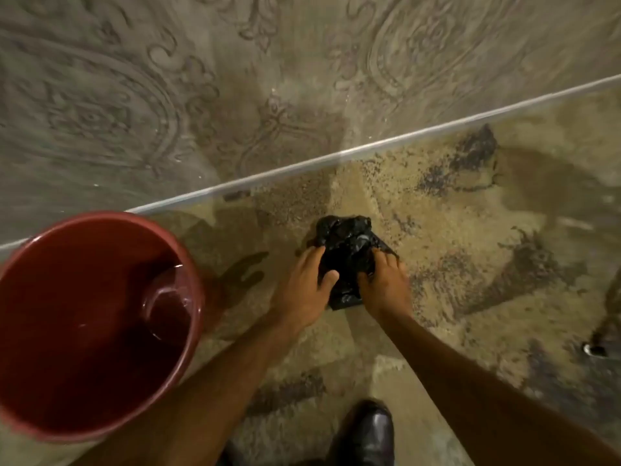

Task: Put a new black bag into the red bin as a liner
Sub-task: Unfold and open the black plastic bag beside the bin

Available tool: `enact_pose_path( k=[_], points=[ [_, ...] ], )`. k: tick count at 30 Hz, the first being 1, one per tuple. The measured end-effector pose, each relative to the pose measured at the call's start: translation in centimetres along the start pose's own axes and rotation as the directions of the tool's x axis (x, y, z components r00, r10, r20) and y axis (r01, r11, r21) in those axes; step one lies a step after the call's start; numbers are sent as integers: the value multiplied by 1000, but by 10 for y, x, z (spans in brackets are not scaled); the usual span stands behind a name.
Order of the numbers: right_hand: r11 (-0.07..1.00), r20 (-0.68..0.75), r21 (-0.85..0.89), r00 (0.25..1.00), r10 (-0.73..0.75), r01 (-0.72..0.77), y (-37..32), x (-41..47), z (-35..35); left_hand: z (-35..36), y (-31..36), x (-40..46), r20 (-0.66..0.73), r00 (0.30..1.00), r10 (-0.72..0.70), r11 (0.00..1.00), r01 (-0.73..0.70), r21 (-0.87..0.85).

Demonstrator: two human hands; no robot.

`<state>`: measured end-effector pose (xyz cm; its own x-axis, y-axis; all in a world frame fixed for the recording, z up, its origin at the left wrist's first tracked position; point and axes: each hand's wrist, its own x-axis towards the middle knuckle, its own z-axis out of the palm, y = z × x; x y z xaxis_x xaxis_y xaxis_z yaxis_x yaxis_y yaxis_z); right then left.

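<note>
Speckled tan stone flooring (470, 264) with dark blotches ran under the person, bounded on its far side by a pale raised strip (369, 149) running diagonally, beyond which lay a grey surface with swirling relief patterns (134, 95). Open floor stretched to the right and ahead of the hands, while the left was taken up by one round red plastic bin (84, 428), its mouth open and unlined, its rim just short of the pale strip. One crumpled glossy black plastic bag (349, 243) sat bunched on the floor to the right of the bin, apart from it. Two bare hands met on it: the left hand (302, 290) curled its fingers over the bag's left side with the thumb pressed into the plastic, and the right hand (386, 287) clutched the right side, fingers dug into the folds. One dark glossy shoe (366, 435) showed at the bottom edge.
</note>
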<state>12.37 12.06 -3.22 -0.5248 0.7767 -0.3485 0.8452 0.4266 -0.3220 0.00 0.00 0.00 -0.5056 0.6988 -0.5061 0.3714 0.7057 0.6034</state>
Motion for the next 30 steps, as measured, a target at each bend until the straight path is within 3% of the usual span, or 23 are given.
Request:
enact_pose_path(
  k=[4, 9, 16, 18, 20, 22, 24, 27, 30],
  points=[
    [999, 41, 2, 999, 32, -32, 0, 12, 7, 21, 0, 23, 34, 999, 0, 998, 2, -60],
    [996, 171, -45, 983, -67, 76, 1, 20, 17, 46, 22, 57, 93, 977, -194, 922, 214, -323],
    [985, 328, -48, 934, -143, 168, 18, 37, 44, 68, 19, 112, 0, 930, -366, 901, 355, -250],
    [982, 370, -73, 919, -135, 174, 25, 40, 53, 72, 10, 118, 37, 892, -450, 822, 430, -374],
    [983, 383, -70, 914, -132, 171, 32, 40, 61, 75, 1, 122, 125, 822, -556, 649, 523, -552],
    [988, 354, -22, 926, -132, 150, 37, 37, 65, 77, -3, 121, 216, 740, -637, 440, 579, -687],
    [993, 259, 64, 959, -115, 101, 39, 30, 61, 73, -3, 115, 258, 712, -653, 344, 583, -736],
    [979, 67, 178, 992, -110, 97, 38, 13, 45, 63, -1, 101, 260, 759, -597, 351, 539, -765],
    [935, -15, 353, 999, -31, 35, 31, -5, 16, 44, 6, 80, 236, 808, -540, 375, 481, -792]
  ],
)
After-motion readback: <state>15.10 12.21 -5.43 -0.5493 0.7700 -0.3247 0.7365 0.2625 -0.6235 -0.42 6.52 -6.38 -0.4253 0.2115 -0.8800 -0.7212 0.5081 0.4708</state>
